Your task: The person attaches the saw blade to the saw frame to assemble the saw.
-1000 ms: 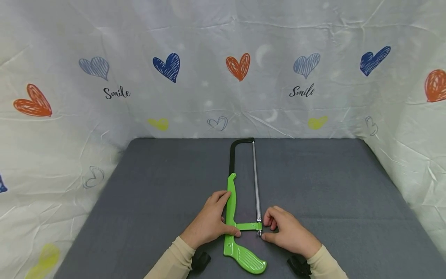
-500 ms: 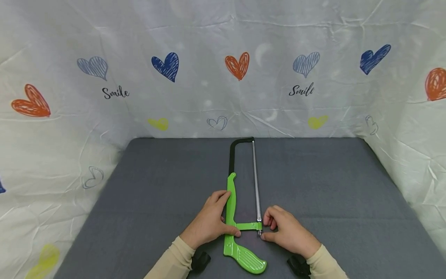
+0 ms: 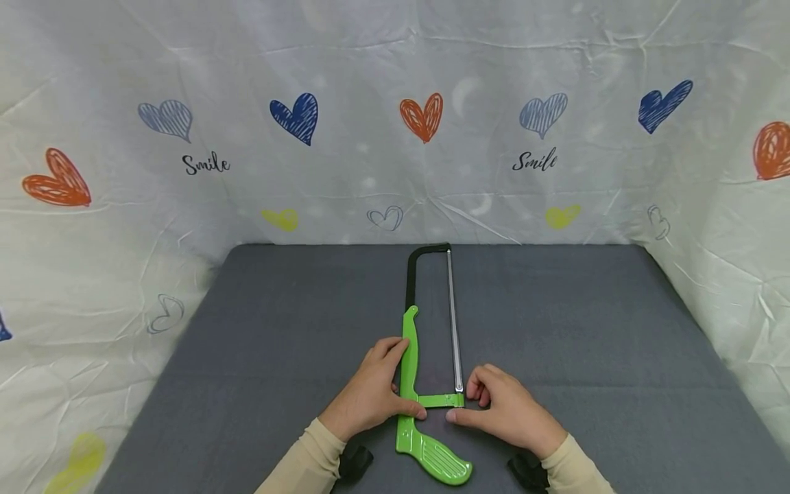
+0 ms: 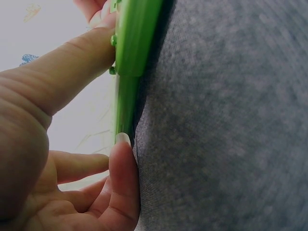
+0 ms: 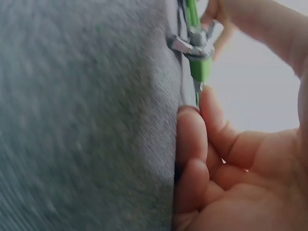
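Observation:
A hacksaw (image 3: 410,370) with a bright green grip and black front bow lies flat on the grey table, handle toward me. Its silvery blade (image 3: 453,312) runs along the right side. My left hand (image 3: 364,394) holds the green frame from the left, thumb over it near the crossbar, fingertips against its outer edge. At the blade's near end is my right hand (image 3: 512,415), thumb across the metal wing nut (image 5: 196,42) and fingers curled beside the green post. The thumb hides the nut in the head view; the right wrist view shows its wings.
The grey cloth-covered table (image 3: 296,295) extends to both sides of the saw. Behind and beside it hangs a white sheet (image 3: 345,178) printed with hearts and the word Smile. A dark strap device (image 3: 356,463) sits at the left wrist.
My right thumb has slid leftward over the wing nut, covering it in the head view. The left hand and the hacksaw stay in place.

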Demonstrator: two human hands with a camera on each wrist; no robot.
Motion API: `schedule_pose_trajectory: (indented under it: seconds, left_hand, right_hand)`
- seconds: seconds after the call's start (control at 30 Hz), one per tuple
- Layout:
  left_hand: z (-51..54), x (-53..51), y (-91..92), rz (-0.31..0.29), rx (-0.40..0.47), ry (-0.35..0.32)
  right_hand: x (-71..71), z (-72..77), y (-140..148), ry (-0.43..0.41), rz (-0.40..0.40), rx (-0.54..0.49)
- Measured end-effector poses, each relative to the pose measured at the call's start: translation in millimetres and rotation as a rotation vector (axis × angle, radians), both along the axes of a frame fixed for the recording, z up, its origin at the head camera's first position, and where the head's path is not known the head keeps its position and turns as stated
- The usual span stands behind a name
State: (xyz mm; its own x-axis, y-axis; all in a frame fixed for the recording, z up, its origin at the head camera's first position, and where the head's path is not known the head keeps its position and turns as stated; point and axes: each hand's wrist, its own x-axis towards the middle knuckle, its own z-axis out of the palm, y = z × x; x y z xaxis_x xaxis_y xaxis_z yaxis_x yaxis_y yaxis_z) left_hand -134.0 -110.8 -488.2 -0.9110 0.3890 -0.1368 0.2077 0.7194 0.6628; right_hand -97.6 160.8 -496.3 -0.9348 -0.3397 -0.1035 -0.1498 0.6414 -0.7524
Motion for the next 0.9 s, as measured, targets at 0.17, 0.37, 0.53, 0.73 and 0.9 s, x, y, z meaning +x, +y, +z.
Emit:
schedule_pose_trajectory:
  seconds: [0.17,0.37,0.53,0.73,0.9]
  left_hand:
    - [-0.2,-0.1,0.0,-0.003,-0.003,-0.003]
    - [-0.7,-0.3,0.3,-0.002,-0.005,-0.007]
    - [-0.8,-1.0,0.5,-0.004,-0.007,-0.005]
    - [0.2,-1.0,0.2,-0.001,-0.003,-0.007]
    - [1.0,-0.5,0.5,-0.002,0.000,-0.011]
  right_hand:
    - [1.4,-1.2,-3.3,0.026,-0.022,0.011]
    - [1.2,-1.9,-1.4,0.059,0.006,0.000]
    - [0.8,-1.3,1.5,0.069,0.027,-0.023]
    - [-0.4,1.1,2.9,0.068,0.039,-0.047]
    - [-0.8,1.2,4.0,0.051,0.040,-0.030]
